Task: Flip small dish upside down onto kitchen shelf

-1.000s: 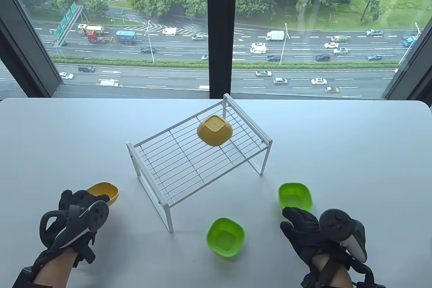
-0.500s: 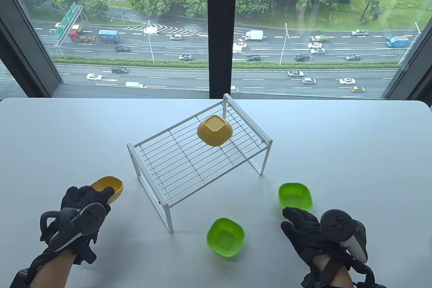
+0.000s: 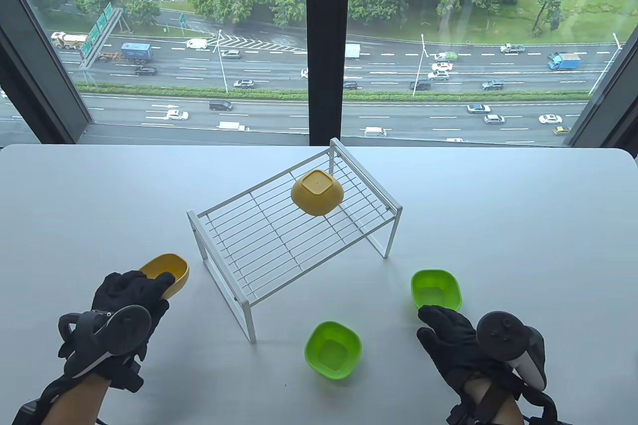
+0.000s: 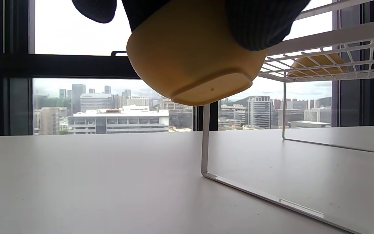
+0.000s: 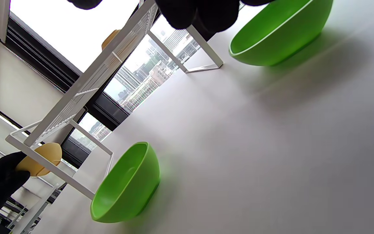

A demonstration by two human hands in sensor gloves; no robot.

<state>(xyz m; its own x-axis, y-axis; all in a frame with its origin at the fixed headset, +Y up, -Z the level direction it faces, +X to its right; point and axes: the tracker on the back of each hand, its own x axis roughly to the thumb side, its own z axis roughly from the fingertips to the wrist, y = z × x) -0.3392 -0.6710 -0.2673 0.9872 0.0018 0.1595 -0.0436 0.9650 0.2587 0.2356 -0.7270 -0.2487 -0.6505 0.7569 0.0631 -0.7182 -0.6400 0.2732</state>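
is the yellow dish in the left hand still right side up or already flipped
Right side up, slightly tilted: the held yellow dish shows its hollow in the table view and its base faces down, clear of the table.

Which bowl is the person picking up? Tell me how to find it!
Start at the white wire shelf in the middle of the table. Look off its near left corner, where the left hand grips a yellow dish lifted off the table. The other yellow dish lies upside down on the shelf, and the two green ones rest on the table, so this is the only dish in a hand.
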